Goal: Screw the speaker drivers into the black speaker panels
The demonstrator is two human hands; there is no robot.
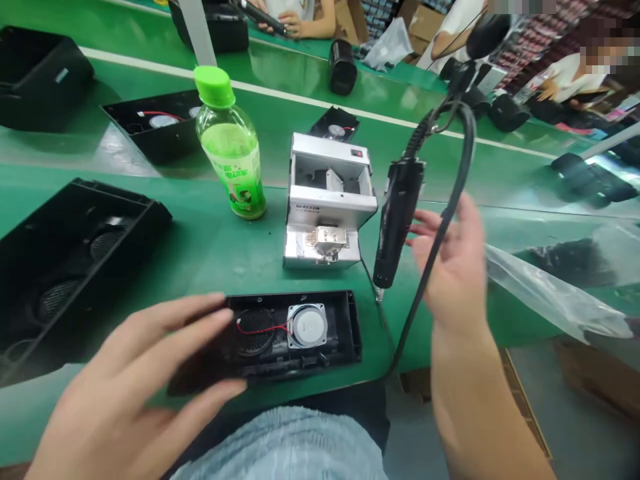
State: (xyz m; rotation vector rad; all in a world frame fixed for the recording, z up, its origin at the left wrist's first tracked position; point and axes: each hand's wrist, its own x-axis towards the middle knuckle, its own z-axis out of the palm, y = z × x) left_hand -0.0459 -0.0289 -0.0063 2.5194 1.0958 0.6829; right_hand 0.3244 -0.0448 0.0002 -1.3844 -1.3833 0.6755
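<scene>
A black speaker housing (310, 333) lies open at the near edge of the green table, showing a square silver speaker driver (307, 325) and a red wire. My left hand (145, 373) hovers flat over the housing's left end, fingers stretched out and holding nothing. My right hand (453, 267) is raised beside a hanging black electric screwdriver (397, 223), fingers spread and a little blurred, close to it but not gripping it. The screwdriver's tip points down just right of the housing.
A silver screw feeder box (327, 200) stands behind the housing, a green bottle (231, 143) to its left. A larger black housing (70, 260) sits at the left, and a clear plastic bag (545, 293) at the right. Other people work across the conveyor.
</scene>
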